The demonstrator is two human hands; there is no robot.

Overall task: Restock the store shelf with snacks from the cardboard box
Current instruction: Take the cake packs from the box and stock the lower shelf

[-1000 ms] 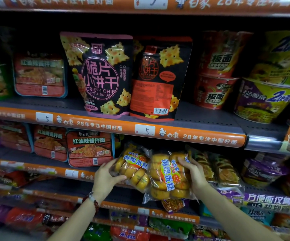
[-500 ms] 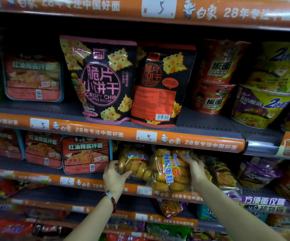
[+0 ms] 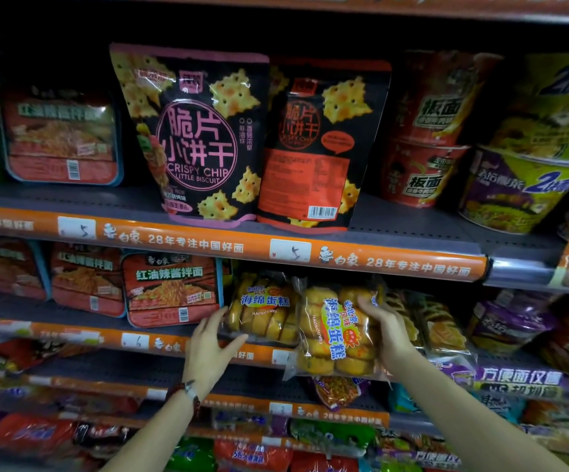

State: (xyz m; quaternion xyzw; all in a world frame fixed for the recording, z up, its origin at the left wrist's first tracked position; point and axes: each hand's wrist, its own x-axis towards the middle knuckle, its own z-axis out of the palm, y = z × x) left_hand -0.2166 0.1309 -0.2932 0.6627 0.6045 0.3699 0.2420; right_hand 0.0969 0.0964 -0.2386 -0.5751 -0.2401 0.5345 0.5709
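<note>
Two clear bags of yellow sponge cakes stand side by side on the second shelf (image 3: 160, 335), under the orange price rail. My left hand (image 3: 210, 350) touches the lower left edge of the left cake bag (image 3: 262, 313) with fingers spread and nearly straight, thumb under the bag's bottom edge. My right hand (image 3: 390, 335) grips the right side of the right cake bag (image 3: 336, 335), fingers curled onto its front. That bag's lower part hangs over the shelf's front rail. The cardboard box is out of view.
Red noodle trays (image 3: 170, 289) stand just left of the cakes, and bags of pastries (image 3: 443, 332) just right. Above are black biscuit bags (image 3: 194, 137) and noodle bowls (image 3: 422, 172). Lower shelves hold several packets.
Both hands have carried the two cake bags up and back into the second shelf. My left hand's fingers have loosened from the left bag.
</note>
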